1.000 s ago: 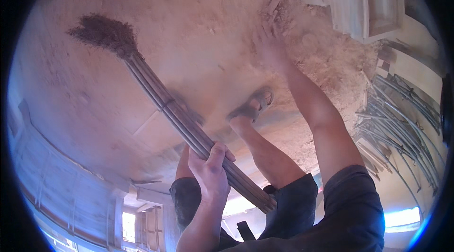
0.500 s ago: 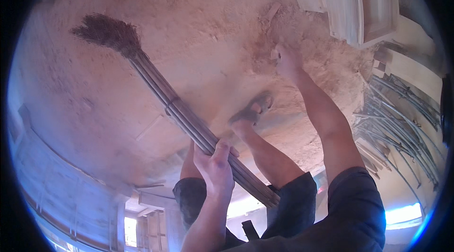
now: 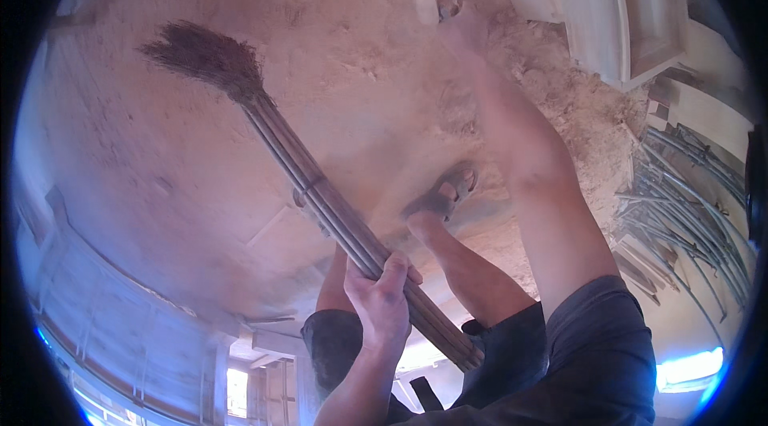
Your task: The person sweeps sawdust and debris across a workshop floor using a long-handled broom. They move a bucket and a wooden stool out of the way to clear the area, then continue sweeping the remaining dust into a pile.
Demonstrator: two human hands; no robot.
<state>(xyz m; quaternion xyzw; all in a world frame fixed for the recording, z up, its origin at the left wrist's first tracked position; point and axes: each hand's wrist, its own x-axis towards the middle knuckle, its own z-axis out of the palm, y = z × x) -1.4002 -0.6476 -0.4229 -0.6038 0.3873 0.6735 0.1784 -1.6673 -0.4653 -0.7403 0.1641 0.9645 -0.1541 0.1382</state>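
Note:
My left hand (image 3: pixel 380 294) is wrapped around the long bundled-stick handle of a twig broom (image 3: pixel 336 214). The broom slants from lower right to upper left, and its dark, frayed bristle head (image 3: pixel 208 58) lies over the dusty floor. A tie binds the sticks partway along. My right arm stretches far forward, and my right hand (image 3: pixel 464 30) is blurred near the floor. A pale, blocky chunk (image 3: pixel 426 8) shows at its fingertips, and the hand appears closed on it; its exact grip is hard to make out.
Loose dirt and rubble (image 3: pixel 552 66) lie along the right side of the floor. Large pale panels (image 3: pixel 596 10) stand at the upper right. A heap of metal rods (image 3: pixel 688 202) lies to the right. My sandalled foot (image 3: pixel 448 190) is planted mid-floor.
My right hand has moved forward and slightly left, away from the rubble, with a pale chunk at its fingers. The broom and left hand have shifted slightly right and down in view.

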